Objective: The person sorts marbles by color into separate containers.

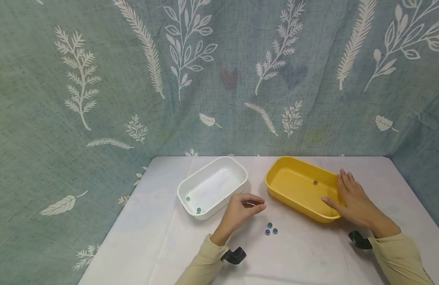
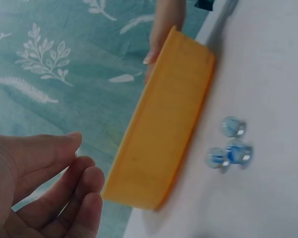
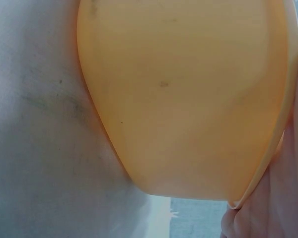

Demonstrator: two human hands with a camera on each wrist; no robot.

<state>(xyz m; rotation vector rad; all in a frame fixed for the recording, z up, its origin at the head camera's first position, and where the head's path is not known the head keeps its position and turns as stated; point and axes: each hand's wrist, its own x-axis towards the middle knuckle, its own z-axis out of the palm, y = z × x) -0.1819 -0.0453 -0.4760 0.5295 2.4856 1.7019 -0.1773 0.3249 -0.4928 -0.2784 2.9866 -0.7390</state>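
My left hand (image 1: 241, 209) hovers between the two tubs, thumb and fingers loosely bent, tips close together. Nothing shows between them in the left wrist view. Three bluish glass marbles (image 1: 270, 225) lie clustered on the table just to its right. My right hand (image 1: 360, 204) rests on the right end of a yellow tub (image 1: 294, 202), fingers straight along the rim and thumb reaching over the inside. One marble (image 1: 315, 183) sits in that tub. A white tub (image 1: 214, 180) stands beyond my left hand, with a few greenish marbles (image 1: 199, 210) at its near left end.
A pale cloth covers the table (image 1: 144, 245). Behind it hangs a green curtain (image 1: 226, 99) with white leaf prints, which also closes off the left and right sides. Black wrist cameras (image 1: 234, 255) sit under both cuffs.
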